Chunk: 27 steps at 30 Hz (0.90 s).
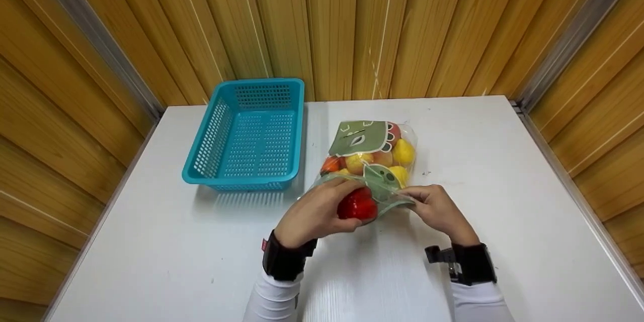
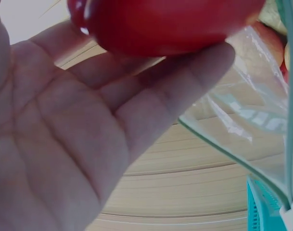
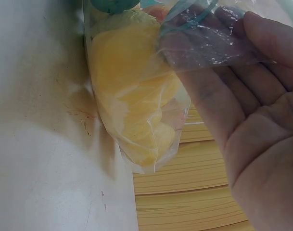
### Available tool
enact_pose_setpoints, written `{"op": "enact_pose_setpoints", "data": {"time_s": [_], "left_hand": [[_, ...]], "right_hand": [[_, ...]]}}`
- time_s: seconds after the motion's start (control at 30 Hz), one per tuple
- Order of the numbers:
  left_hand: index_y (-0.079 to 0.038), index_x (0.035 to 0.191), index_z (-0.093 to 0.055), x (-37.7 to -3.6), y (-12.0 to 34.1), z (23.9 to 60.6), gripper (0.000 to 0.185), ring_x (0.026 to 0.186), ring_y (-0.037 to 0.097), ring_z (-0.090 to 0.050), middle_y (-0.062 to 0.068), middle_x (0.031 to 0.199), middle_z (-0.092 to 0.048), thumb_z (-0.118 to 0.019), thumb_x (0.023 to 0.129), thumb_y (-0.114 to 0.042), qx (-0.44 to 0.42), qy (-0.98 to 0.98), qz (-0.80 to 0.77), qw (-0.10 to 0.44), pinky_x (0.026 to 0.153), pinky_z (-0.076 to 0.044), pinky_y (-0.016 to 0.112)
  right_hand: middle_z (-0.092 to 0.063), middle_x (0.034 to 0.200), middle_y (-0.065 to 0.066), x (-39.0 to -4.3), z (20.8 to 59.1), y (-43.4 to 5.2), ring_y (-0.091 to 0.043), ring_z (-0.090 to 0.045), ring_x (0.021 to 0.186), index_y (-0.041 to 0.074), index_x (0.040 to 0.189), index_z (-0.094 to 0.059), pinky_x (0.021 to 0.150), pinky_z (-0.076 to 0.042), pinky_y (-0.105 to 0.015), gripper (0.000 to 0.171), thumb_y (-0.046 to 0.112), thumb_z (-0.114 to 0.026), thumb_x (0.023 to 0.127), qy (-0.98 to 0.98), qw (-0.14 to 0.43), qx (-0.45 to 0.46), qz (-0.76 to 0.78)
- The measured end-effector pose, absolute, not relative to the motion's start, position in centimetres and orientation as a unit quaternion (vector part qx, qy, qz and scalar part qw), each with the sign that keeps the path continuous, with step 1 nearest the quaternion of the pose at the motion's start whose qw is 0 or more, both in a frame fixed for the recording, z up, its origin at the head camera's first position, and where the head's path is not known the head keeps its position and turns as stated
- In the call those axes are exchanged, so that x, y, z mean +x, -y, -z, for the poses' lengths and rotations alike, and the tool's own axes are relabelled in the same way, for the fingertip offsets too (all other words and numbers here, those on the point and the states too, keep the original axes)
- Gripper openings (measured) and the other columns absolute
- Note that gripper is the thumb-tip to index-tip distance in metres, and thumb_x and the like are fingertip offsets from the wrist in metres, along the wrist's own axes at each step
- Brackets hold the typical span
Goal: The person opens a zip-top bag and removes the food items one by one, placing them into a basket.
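One red fruit (image 1: 357, 205) against left fingers (image 2: 184, 77)

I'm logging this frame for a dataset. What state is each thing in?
Plastic bag: lying on the table, mouth open toward the person, fruit inside.
Red fruit: at the bag's mouth, gripped by the left hand.
Right hand: fingers pinching the bag's edge.
Blue basket: upright, nothing visible inside.
Table: bears the bag and basket.

The left hand (image 1: 313, 214) hides part of the red fruit (image 1: 358, 206); the bag's (image 1: 371, 158) print covers some fruit.
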<state>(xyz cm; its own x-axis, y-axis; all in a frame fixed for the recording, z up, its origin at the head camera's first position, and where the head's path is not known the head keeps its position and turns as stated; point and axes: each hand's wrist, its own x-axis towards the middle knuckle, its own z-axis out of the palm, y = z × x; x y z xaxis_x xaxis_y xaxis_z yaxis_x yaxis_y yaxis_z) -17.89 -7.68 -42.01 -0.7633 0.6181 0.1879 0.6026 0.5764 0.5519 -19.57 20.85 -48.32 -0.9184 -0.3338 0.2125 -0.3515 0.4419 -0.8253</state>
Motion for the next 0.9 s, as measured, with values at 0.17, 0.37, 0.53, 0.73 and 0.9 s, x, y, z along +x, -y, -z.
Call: {"op": "enact_pose_setpoints", "data": {"time_s": [0.17, 0.37, 0.53, 0.73, 0.9], "left_hand": [[-0.019, 0.145, -0.058, -17.9, 8.1, 41.7, 0.063, 0.117, 0.019, -0.061, 0.003, 0.135, -0.064, -0.081, 0.087, -0.031, 0.344, -0.877, -0.335, 0.025, 0.095, -0.057, 0.034], [-0.019, 0.146, -0.057, -18.0, 8.7, 41.5, 0.061, 0.115, 0.018, -0.062, 0.003, 0.134, -0.065, -0.079, 0.090, -0.030, 0.350, -0.856, -0.380, 0.026, 0.092, -0.057, 0.030], [-0.019, 0.148, -0.056, -18.3, 9.2, 41.5, 0.063, 0.120, 0.019, -0.062, 0.002, 0.140, -0.064, -0.079, 0.090, -0.027, 0.354, -0.831, -0.429, 0.025, 0.095, -0.056, 0.030], [-0.015, 0.149, -0.054, -18.7, 9.7, 41.7, 0.065, 0.120, 0.022, -0.063, 0.006, 0.140, -0.063, -0.080, 0.090, -0.021, 0.365, -0.785, -0.501, 0.000, 0.097, -0.056, 0.035], [-0.009, 0.148, -0.054, -18.9, 10.0, 41.8, 0.064, 0.119, 0.023, -0.064, 0.010, 0.138, -0.064, -0.080, 0.090, -0.020, 0.344, -0.771, -0.535, -0.047, 0.095, -0.057, 0.035]], "right_hand": [[-0.076, 0.103, -0.021, -19.6, 48.3, -20.9, 0.002, -0.060, 0.082, -0.008, 0.105, -0.077, 0.069, -0.049, -0.016, 0.016, -0.003, -0.072, 0.091, 0.848, 0.007, 0.203, -0.489], [-0.077, 0.101, -0.020, -19.5, 48.2, -20.8, 0.001, -0.061, 0.081, -0.008, 0.104, -0.077, 0.070, -0.050, -0.017, 0.015, -0.002, -0.073, 0.091, 0.846, 0.006, 0.205, -0.493], [-0.076, 0.102, -0.022, -19.5, 48.2, -20.8, 0.002, -0.061, 0.082, -0.009, 0.105, -0.077, 0.070, -0.050, -0.016, 0.016, -0.003, -0.072, 0.091, 0.839, 0.003, 0.208, -0.503], [-0.075, 0.104, -0.024, -19.5, 48.1, -20.9, 0.003, -0.064, 0.087, -0.011, 0.107, -0.076, 0.074, -0.051, -0.015, 0.017, -0.003, -0.070, 0.093, 0.833, -0.004, 0.205, -0.514], [-0.076, 0.104, -0.022, -19.5, 48.0, -20.9, 0.003, -0.063, 0.085, -0.009, 0.106, -0.077, 0.073, -0.051, -0.016, 0.016, -0.002, -0.070, 0.094, 0.838, -0.008, 0.196, -0.508]]}}
